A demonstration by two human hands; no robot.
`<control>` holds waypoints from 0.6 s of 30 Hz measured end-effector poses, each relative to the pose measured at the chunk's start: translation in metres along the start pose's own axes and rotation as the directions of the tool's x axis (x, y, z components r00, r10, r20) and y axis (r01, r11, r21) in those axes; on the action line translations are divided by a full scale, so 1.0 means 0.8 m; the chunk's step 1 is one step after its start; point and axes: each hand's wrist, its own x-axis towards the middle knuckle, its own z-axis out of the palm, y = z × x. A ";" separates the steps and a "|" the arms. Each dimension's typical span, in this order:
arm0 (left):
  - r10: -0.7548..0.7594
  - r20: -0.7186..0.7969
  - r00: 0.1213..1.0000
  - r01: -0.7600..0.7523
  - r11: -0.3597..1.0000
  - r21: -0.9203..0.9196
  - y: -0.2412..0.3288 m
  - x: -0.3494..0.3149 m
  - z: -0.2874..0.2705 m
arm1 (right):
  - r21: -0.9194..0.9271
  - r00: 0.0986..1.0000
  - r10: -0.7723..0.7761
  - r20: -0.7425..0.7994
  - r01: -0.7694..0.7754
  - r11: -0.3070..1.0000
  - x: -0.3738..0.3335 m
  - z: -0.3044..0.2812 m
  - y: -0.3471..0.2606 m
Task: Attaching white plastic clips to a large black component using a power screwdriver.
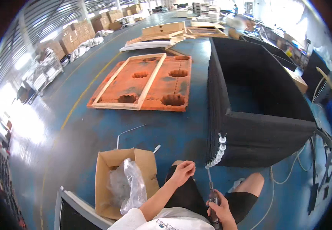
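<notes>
My right hand (220, 209) is wrapped round a dark powered screwdriver (213, 199), whose long thin bit reaches up to the lowest of several white round plastic feet (219, 152). These feet run in a line down the near left corner of a tall stack of black fabric-covered frames (265, 132). Above my left thigh, my left hand (184, 172) is closed with its fingertips together; whatever it may hold is too small to make out. Left of that arm stands an open cardboard box (101, 180) with clear plastic bags (134, 182) inside.
An orange plastic pallet (181, 86) lies ahead with a bare wooden frame (156, 76) on it. More wooden frames (164, 30) are piled beyond. A pale hose (272, 191) trails on the floor at right. A grey-edged panel (83, 209) is at lower left.
</notes>
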 end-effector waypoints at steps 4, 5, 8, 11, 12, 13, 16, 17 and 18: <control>-0.041 0.021 0.999 0.041 0.999 -0.006 0.011 0.009 0.042 | -0.108 0.997 -0.065 -0.030 0.061 0.992 -0.006 0.010 -0.004; -0.030 -0.006 1.000 0.030 1.000 0.006 0.016 0.006 0.054 | -0.111 0.997 -0.078 -0.025 0.075 0.991 -0.004 0.011 -0.003; -0.027 0.010 1.000 0.027 1.000 -0.012 0.019 0.005 0.057 | -0.187 0.997 -0.081 -0.010 0.078 0.979 -0.003 0.020 -0.010; -0.049 0.060 0.997 0.052 0.997 -0.049 0.018 0.003 0.064 | -0.242 0.997 -0.060 0.038 0.068 0.968 -0.003 0.022 -0.011; -0.059 0.066 0.996 0.062 0.997 -0.054 0.018 0.002 0.066 | -0.238 0.998 -0.058 0.036 0.065 0.969 -0.003 0.022 -0.010; -0.066 0.063 0.996 0.069 0.996 -0.053 0.019 0.000 0.068 | -0.249 0.998 -0.061 0.035 0.067 0.966 -0.003 0.022 -0.009; -0.098 0.066 0.993 0.096 0.995 0.031 0.025 0.001 0.073 | -0.264 0.995 -0.095 0.044 0.103 0.959 0.000 0.019 -0.009; -0.110 0.034 0.993 0.103 0.982 0.158 0.033 -0.002 0.076 | -0.273 0.991 -0.123 0.061 0.135 0.952 -0.004 0.019 -0.006; -0.149 -0.008 0.989 0.146 0.955 0.258 0.031 0.001 0.071 | -0.281 0.999 -0.049 0.019 0.053 0.958 0.000 0.020 -0.008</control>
